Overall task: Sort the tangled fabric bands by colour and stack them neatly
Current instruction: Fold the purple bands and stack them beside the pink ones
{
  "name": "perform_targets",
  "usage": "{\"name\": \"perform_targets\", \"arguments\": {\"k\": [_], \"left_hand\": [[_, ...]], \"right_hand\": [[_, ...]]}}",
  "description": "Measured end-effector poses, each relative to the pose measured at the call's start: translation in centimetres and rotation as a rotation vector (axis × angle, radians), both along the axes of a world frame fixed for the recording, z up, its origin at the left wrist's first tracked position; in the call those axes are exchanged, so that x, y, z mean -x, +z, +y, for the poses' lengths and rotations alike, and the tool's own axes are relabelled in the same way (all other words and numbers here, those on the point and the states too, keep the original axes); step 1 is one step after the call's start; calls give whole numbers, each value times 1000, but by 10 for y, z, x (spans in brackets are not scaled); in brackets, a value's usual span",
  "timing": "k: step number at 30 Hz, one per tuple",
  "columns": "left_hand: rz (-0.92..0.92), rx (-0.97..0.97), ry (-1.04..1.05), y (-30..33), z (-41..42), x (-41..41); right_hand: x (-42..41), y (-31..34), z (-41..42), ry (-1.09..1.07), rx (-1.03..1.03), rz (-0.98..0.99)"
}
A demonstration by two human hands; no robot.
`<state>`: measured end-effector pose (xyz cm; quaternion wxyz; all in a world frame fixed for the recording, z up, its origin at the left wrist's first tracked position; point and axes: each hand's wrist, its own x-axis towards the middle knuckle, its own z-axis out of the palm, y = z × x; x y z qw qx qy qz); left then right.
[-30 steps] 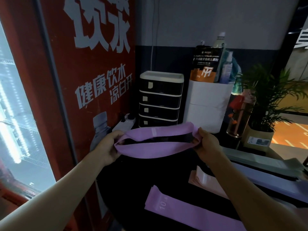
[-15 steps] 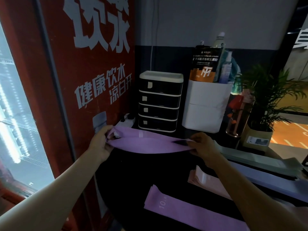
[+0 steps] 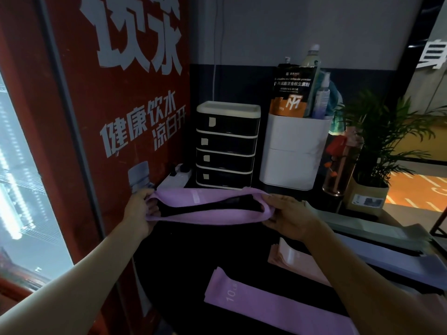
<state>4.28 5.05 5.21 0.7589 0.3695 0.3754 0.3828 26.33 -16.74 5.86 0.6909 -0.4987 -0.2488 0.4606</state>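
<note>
**Purple loop stretched between my hands**

I am holding a purple band open as a loop above the dark table. My left hand is gripping its left end and my right hand is pinching its right end. Below my right hand, a second purple band is lying flat, with a pink band just beyond it.

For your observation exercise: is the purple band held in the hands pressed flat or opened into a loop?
Opened into a loop: the held purple band shows a dark gap between its layers, with the left hand and right hand gripping its ends.
</note>
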Motion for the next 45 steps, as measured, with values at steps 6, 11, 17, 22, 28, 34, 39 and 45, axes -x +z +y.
{"name": "perform_targets", "arguments": {"k": [6,11,17,22,28,34,39,45], "left_hand": [[101,-76,-75,4,-6,-13],[222,-98,-58,15,-1,-21],[421,-270,-70,12,-1,-30],[659,-770,-258,19,-16,-38],[432,-853,-663,36,-57,-55],[282,-840,-595,36,-64,-61],[235,-823,-524,52,-54,-53],[160,-740,-408,67,-55,-58]], "right_hand": [[1,5,10,-23,-50,101],[4,20,6,-45,-179,167],[8,28,4,-183,-189,209],[17,33,15,-104,-123,120],[32,48,33,-75,-110,81],[36,71,40,-106,-132,-15],[32,76,36,-101,-10,-147],[45,80,34,-191,234,-582]]}}
